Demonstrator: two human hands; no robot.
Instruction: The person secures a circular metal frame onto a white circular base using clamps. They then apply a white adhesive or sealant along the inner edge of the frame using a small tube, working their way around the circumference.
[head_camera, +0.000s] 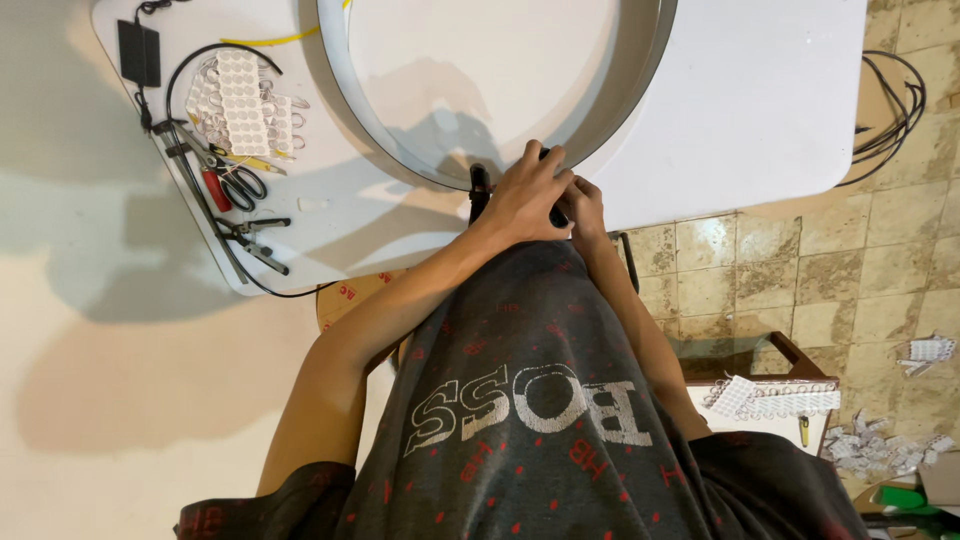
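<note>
Gripping a black tool (480, 190) against the lower rim of the big round channel frame (400, 165), both my hands meet at the bench edge.

I read this as a fastening or crimping step on the frame's grey wall, just above frame centre. My left hand (528, 195) is curled over the tool and the rim; my right hand (585, 208) is tucked beside it, fingers closed on the tool's dark lower end, though exactly what it pinches I cannot tell. Next, I judge, calls for steady pressure without shifting the frame. Outward: scissors (238, 185) and pliers (255, 240) lie at upper left with white module strips (240, 100) on the white bench (760, 100).
</note>
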